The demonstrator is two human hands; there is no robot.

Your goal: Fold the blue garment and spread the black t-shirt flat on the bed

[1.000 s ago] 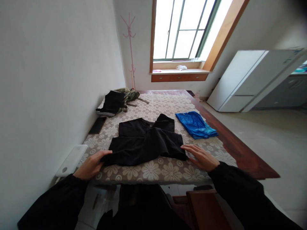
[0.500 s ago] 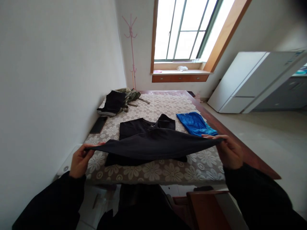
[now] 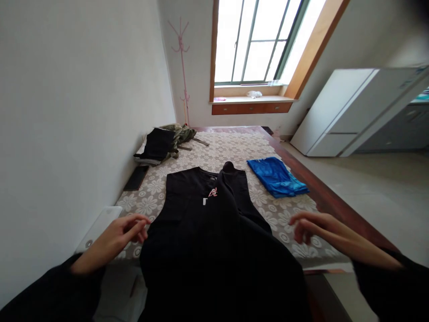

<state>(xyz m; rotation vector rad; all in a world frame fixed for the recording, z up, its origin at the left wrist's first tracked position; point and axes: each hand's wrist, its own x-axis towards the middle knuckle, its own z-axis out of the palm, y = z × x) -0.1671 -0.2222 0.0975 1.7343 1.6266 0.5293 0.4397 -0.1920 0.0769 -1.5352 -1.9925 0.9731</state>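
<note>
A black garment (image 3: 208,223) lies unfolded on the table, its collar toward the window and its lower part hanging over the near edge. A small pink mark and a white tag show near the collar. My left hand (image 3: 117,239) hovers at the garment's left side, fingers apart, holding nothing. To the right of the garment, my right hand (image 3: 318,228) is raised above the tablecloth, fingers loosely spread and empty. Both hands are off the fabric.
A lace-patterned tablecloth (image 3: 234,147) covers the wooden table. A folded blue garment (image 3: 276,176) lies at the right. A pile of dark and olive clothes (image 3: 167,138) and a black phone (image 3: 136,178) lie at the far left. A white slab (image 3: 97,226) lies beside my left hand.
My hands lifted the garment's folded lower half, pulled it toward me so it opened out over the near table edge, then let go.
</note>
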